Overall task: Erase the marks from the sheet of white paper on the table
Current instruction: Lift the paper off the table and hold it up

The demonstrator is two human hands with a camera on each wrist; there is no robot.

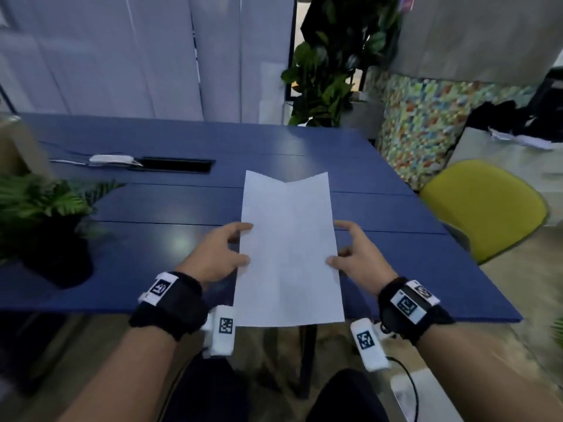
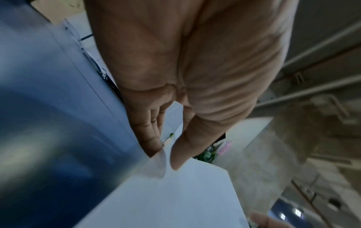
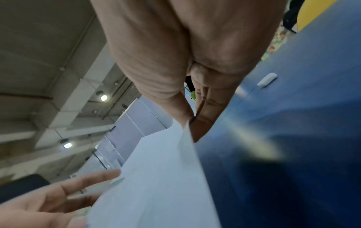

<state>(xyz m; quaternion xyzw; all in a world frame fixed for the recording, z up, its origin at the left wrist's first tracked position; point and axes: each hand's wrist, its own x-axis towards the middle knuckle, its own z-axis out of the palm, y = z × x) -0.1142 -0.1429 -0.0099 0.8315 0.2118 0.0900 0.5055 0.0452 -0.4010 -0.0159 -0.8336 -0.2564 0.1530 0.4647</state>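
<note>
Where the thumb and fingers (image 2: 148, 138) of the left hand (image 1: 217, 254) meet, they pinch the left edge of the creased sheet of white paper (image 1: 289, 254), thumb on top and fingers beneath. The right hand (image 1: 356, 254) does the same on the right edge, its thumb pressed against the fingers (image 3: 203, 123) with the paper between, as the right wrist view shows. Both hands are palm-inward, wrists level, forearms reaching forward from the near edge of the blue table (image 1: 152, 208). Each wrist wears a black strap with white tagged blocks (image 1: 224, 328).

The sheet is held lengthwise over the near edge of the table, its near end hanging past that edge and its far end dipping in a shallow V along a centre fold. Whether it touches the tabletop I cannot tell. No marks are legible on the side facing up; the picture is soft.

Toward the far left of the table lie a white oblong object (image 1: 111, 159) with thin cables and a black rectangular slot (image 1: 176, 164). A potted fern in a dark pot (image 1: 45, 214) stands at the left edge, partly cut off. A yellow chair (image 1: 484, 208) sits off the right edge, with a leafy plant (image 1: 332, 71) beyond the far edge.
</note>
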